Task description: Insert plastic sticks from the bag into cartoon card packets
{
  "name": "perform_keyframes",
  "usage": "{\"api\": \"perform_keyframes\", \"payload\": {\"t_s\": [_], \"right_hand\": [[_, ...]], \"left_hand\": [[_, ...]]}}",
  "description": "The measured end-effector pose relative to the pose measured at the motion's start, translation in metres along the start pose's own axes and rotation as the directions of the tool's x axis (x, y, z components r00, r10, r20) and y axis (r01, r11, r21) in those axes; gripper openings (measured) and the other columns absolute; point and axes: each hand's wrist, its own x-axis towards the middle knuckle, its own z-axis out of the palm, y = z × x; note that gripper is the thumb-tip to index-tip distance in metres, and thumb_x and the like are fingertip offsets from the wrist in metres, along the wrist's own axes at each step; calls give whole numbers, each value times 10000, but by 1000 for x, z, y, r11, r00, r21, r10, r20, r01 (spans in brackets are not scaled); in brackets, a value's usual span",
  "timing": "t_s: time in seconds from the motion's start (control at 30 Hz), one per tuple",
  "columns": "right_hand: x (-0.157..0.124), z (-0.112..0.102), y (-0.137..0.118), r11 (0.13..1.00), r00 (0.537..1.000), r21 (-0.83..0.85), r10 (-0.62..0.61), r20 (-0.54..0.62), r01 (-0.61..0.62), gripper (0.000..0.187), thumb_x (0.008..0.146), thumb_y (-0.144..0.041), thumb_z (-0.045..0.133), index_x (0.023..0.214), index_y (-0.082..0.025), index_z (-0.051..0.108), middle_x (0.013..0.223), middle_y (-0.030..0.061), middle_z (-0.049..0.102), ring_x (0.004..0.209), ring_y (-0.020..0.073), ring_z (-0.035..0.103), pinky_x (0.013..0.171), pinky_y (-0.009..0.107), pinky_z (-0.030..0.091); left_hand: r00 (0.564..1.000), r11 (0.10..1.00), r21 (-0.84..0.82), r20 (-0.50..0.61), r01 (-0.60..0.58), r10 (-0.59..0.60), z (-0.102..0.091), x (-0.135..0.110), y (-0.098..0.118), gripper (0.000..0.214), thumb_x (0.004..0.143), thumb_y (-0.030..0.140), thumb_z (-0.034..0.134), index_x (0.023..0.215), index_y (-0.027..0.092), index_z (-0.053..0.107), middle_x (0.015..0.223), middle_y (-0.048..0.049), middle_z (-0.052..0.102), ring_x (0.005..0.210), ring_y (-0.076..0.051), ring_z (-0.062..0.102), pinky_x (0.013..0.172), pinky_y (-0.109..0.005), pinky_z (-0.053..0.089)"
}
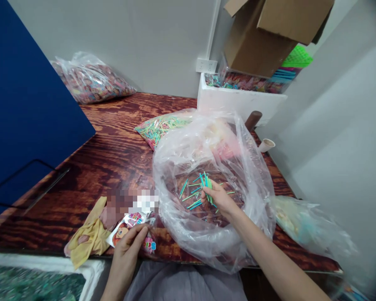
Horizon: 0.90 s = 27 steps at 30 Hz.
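My right hand [218, 197] reaches into a large clear plastic bag [168, 167] and is closed around a small bunch of thin green and blue sticks [208, 184]. More loose sticks [194, 205] lie scattered around it in the bottom of the bag. Near the table's front edge, my left hand [128, 246] pinches a small clear printed packet [149, 246] between thumb and fingers. White printed packets with a cartoon figure [120, 232] lie just beyond that hand. Beside them rests a crumpled yellow cloth [92, 238].
Behind the large bag lies a bag of coloured sticks [163, 126]. A white foam box [238, 98] with a cardboard box [257, 42] above it stands at the back right. Another foam box [90, 271] sits below the front edge, left. A paper cup [266, 145] stands right.
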Motion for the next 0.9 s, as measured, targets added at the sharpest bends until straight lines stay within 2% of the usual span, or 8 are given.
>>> {"api": "perform_keyframes", "payload": {"t_s": [0.1, 0.2, 0.27, 0.33, 0.43, 0.53, 0.77, 0.9], "right_hand": [[-10, 11, 2, 970, 999, 238, 46, -13, -41, 294, 683, -404, 760, 796, -208, 573, 624, -44, 599, 544, 125, 548, 577, 255, 432], [-20, 17, 5, 955, 998, 296, 2, -62, 17, 293, 689, -387, 757, 878, -203, 629, 686, -18, 633, 649, 157, 593, 703, 292, 462], [-26, 18, 10, 968, 989, 224, -89, -116, 113, 239, 743, -377, 708, 900, -209, 643, 772, 6, 660, 762, 184, 617, 789, 315, 453], [-30, 18, 19, 982, 974, 62, -167, -155, 179, 156, 777, -345, 665, 861, -214, 647, 814, 11, 656, 831, 199, 608, 821, 321, 434], [-33, 17, 36, 975, 963, -113, -211, -170, 194, 105, 802, -318, 614, 818, -216, 637, 772, -1, 622, 823, 206, 589, 806, 320, 422], [-36, 17, 46, 968, 960, -144, -228, -165, 205, 119, 837, -321, 567, 842, -217, 624, 775, -1, 617, 813, 209, 591, 792, 319, 425], [-42, 23, 45, 909, 934, -285, -343, -98, 304, 157, 904, -252, 506, 857, -223, 653, 837, 19, 652, 845, 202, 608, 800, 302, 435], [-43, 24, 51, 894, 925, -289, -374, -65, 342, 164, 915, -233, 513, 874, -228, 672, 883, 30, 664, 888, 210, 618, 835, 311, 441]], "left_hand": [[998, 999, -38, -59, 19, -21, 0, 5, 5, 463, 667, 595, 759, 918, 205, 771, 911, -27, 744, 868, -207, 655, 739, -237, 536], [996, 999, -35, -85, 16, -19, -2, 8, 10, 491, 634, 603, 776, 910, 198, 776, 906, -34, 747, 849, -215, 659, 695, -241, 542], [995, 1000, -30, -97, -4, 1, -2, 8, 11, 496, 615, 602, 787, 892, 191, 781, 935, -46, 750, 904, -233, 661, 736, -250, 545], [994, 999, -41, -110, -4, 0, -2, 8, 11, 503, 599, 605, 795, 876, 185, 782, 933, -54, 750, 918, -241, 660, 740, -256, 546], [992, 997, -62, -118, 41, -48, 2, 6, 10, 520, 590, 604, 800, 888, 179, 776, 900, -47, 743, 826, -220, 659, 648, -246, 539], [991, 995, -72, -105, 72, -80, 8, 5, 14, 529, 595, 595, 802, 915, 175, 769, 879, -35, 738, 760, -200, 650, 602, -242, 530], [992, 997, -59, -112, 49, -56, 20, 5, 26, 506, 569, 593, 811, 842, 168, 772, 854, -42, 747, 804, -215, 658, 672, -256, 548], [993, 995, -56, -82, 81, -85, 22, 3, 26, 533, 597, 596, 792, 904, 162, 761, 823, -39, 735, 710, -202, 651, 584, -263, 540]]}}
